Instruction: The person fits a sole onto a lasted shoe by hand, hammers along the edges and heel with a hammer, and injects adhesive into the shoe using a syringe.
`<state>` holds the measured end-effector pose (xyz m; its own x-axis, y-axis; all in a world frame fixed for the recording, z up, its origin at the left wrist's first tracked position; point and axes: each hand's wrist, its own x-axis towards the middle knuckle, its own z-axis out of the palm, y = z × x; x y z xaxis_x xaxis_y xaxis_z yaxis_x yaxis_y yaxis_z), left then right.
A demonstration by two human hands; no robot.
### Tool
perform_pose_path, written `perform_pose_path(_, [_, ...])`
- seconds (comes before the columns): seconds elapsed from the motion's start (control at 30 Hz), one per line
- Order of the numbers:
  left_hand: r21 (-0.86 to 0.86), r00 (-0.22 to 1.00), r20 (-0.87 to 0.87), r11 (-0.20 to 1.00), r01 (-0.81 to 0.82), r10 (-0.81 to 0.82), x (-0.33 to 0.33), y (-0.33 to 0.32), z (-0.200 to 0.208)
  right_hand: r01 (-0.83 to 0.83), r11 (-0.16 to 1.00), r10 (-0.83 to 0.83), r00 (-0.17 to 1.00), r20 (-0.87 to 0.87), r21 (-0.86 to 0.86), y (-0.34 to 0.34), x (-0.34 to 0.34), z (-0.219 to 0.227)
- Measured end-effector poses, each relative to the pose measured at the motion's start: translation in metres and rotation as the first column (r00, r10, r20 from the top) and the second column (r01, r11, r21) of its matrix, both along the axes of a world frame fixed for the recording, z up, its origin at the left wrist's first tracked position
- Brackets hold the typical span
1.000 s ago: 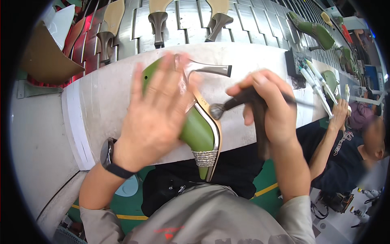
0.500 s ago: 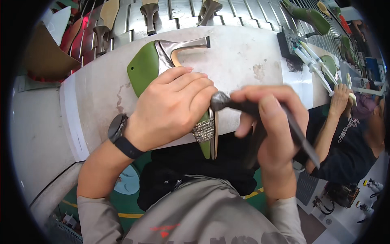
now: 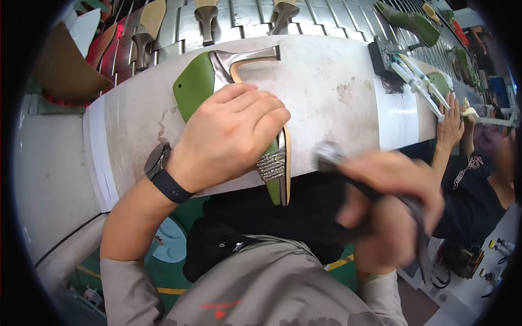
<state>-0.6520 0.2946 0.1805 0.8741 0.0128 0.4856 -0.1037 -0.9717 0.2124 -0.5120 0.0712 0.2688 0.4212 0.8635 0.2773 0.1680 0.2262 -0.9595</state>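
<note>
A high-heeled sandal [image 3: 254, 55] on a green shoe last [image 3: 194, 81] lies on its side at the near edge of the pale worktable [image 3: 321, 98], heel to the far side and toe toward me. My left hand [image 3: 234, 130] is closed over its middle and presses it down. A glittery strap [image 3: 272, 164] crosses the forefoot just below my fingers. To the right, my right hand [image 3: 394, 201], blurred by motion, grips a dark hammer [image 3: 328, 156]. The hammer's head is raised and apart from the sole edge.
Beyond the table runs a slatted metal conveyor [image 3: 326, 22] carrying several shoe parts. At the far right stand a black box [image 3: 381, 58] and several syringes [image 3: 416, 81], near a co-worker's hand [image 3: 450, 127]. A brown curved sheet [image 3: 68, 73] is at far left.
My right hand has swung the hammer away from the sole edge, to the right and toward me. My left hand stays on the sandal, which has shifted slightly.
</note>
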Motion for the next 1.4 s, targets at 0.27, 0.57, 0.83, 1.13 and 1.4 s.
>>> perform_pose_path(0.27, [-0.018,0.995,-0.082,0.998,0.06,-0.062,0.014,0.003,0.015,0.065,0.99,-0.071,0.996,-0.045,-0.124,-0.036,-0.031,-0.031])
perform_pose_path(0.57, [-0.029,0.966,-0.233,0.993,0.11,-0.114,0.023,0.006,0.025,0.027,0.998,-0.026,1.0,0.004,-0.052,-0.046,-0.034,-0.032])
perform_pose_path(0.83, [-0.112,0.93,-0.332,0.985,0.129,-0.16,0.028,0.016,0.039,0.137,0.98,-0.117,0.984,0.137,-0.148,0.016,0.016,-0.016])
perform_pose_path(1.13, [-0.945,0.941,0.321,-0.033,0.326,0.11,-0.031,0.011,0.084,0.133,0.987,-0.145,0.5,0.854,0.09,-0.003,0.014,-0.042])
perform_pose_path(1.4, [-0.888,0.963,0.265,-0.375,0.265,0.053,-0.051,-0.065,0.06,0.055,0.97,-0.221,0.611,0.76,0.238,-0.04,-0.066,-0.092])
